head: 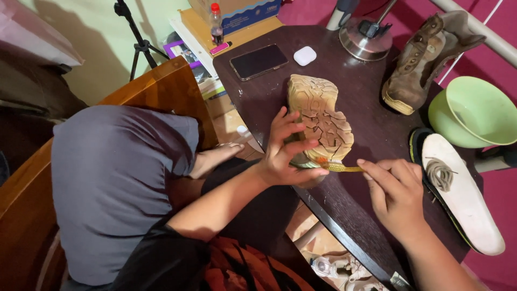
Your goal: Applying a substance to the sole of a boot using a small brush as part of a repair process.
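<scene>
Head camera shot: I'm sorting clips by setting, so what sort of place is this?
Probably a room at home, not a workshop: a dark wooden table holds a phone, a green bowl and boots, with a wooden chair beside it.

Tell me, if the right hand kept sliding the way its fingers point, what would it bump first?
Probably the upturned shoe: the right hand points left along the toothbrush, whose bristles already sit at the sole's edge, beside the left hand.

On the worktop (371, 134) a boot (319, 116) lies sole-up at the centre. At its 11 o'clock lie a phone (258, 61) and an earbud case (305, 55); at 2 o'clock a second boot (425, 59); at 3 o'clock a bowl (474, 110); at 4 o'clock an insole (463, 196) carrying a coiled lace (440, 173).
</scene>
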